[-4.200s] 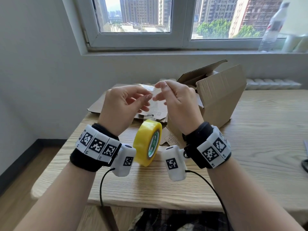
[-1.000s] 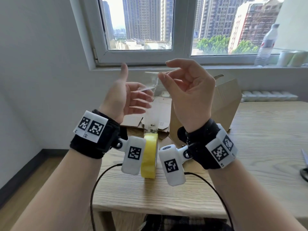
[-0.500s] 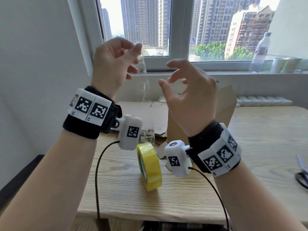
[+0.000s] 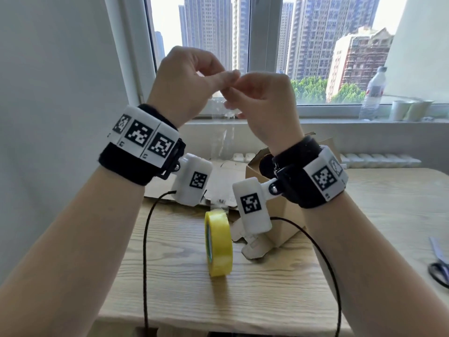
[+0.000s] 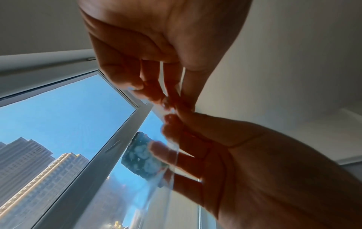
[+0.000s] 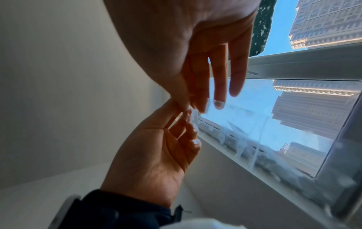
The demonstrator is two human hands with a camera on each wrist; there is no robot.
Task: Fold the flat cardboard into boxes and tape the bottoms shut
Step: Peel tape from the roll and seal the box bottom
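Both hands are raised at chest height, fingertips meeting. The left hand (image 4: 184, 81) and the right hand (image 4: 264, 103) each pinch the same strip of clear tape (image 4: 222, 132), which hangs down from the shared grip (it is hard to see against the window). Straight below the grip, the yellow tape roll (image 4: 218, 242) stands on edge on the worktop (image 4: 364, 239). Just behind it, beneath the right wrist, sits the half-folded cardboard box (image 4: 279, 229); flat cardboard (image 4: 223, 178) lies beyond. Scissors (image 4: 439, 268) rest far right.
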